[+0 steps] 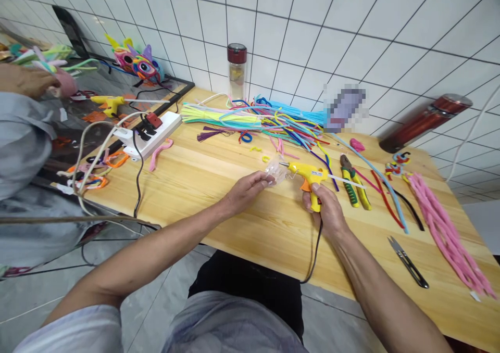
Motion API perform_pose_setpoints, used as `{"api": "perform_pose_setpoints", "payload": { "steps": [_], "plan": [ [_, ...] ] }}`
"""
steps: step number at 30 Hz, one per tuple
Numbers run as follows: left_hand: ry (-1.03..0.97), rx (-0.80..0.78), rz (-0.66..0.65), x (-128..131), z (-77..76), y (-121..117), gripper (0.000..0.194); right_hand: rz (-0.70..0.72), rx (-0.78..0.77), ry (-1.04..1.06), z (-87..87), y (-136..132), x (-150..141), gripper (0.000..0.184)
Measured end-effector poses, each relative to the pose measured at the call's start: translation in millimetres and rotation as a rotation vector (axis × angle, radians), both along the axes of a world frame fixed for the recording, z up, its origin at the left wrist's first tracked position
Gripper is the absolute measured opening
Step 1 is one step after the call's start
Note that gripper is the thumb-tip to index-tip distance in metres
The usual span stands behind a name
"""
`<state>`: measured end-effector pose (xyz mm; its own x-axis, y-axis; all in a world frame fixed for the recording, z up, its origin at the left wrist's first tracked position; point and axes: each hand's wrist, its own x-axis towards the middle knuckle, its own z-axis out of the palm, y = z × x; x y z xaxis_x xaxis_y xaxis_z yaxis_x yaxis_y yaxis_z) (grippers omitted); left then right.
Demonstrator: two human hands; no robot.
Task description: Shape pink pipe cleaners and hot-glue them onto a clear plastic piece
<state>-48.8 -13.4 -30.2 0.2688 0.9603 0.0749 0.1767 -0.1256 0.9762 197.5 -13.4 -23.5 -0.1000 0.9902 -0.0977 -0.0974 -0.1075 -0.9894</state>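
On the wooden table (258, 241), a yellow glue gun (308, 172) is pointed left, toward a crumpled clear plastic (276, 172).
The right hand (328, 207) grasps the glue gun around its handle, while the left hand (248, 191) pinches the clear plastic by its near side; whether the nozzle (285, 164) touches it, I cannot tell. To work well, I would keep the nozzle steady, the trigger pressed softly, and the fingertips away from the probably hot tip. For moving, the bare wood lies left and near; the pipe-cleaner bundle (222, 116) limits the far side, the power strip (158, 135) the left, the pliers (353, 181) the right. The black cord (319, 249) goes over the near edge and could catch there.
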Motion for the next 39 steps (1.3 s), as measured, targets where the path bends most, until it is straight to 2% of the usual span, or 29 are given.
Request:
{"api": "perform_pose_setpoints", "payload": {
  "steps": [6,13,21,25,30,39],
  "plan": [
    [0.006,0.0,-0.012,0,-1.7,-1,0.034,0.006,-0.042,-0.005,-1.7,2,-1,0.039],
    [0.006,0.0,-0.011,-1,-6.1,2,0.037,0.019,-0.006,-0.078,-0.7,0,0,0.039],
    [-0.011,0.021,-0.002,-1,-5.7,3,0.039,0.036,0.033,-0.11,-8.8,0,5,0.039],
    [-0.023,0.013,0.0,-1,-5.9,3,0.039,0.049,0.045,-0.129,-5.2,-1,6,0.04],
    [-0.026,0.002,-0.001,-1,-7.4,3,0.04,-0.017,0.028,-0.1,0.8,0,4,0.039],
    [-0.012,0.003,-0.003,-1,-4.0,3,0.039,0.044,0.052,-0.122,-9.3,1,5,0.041]
  ]
}}
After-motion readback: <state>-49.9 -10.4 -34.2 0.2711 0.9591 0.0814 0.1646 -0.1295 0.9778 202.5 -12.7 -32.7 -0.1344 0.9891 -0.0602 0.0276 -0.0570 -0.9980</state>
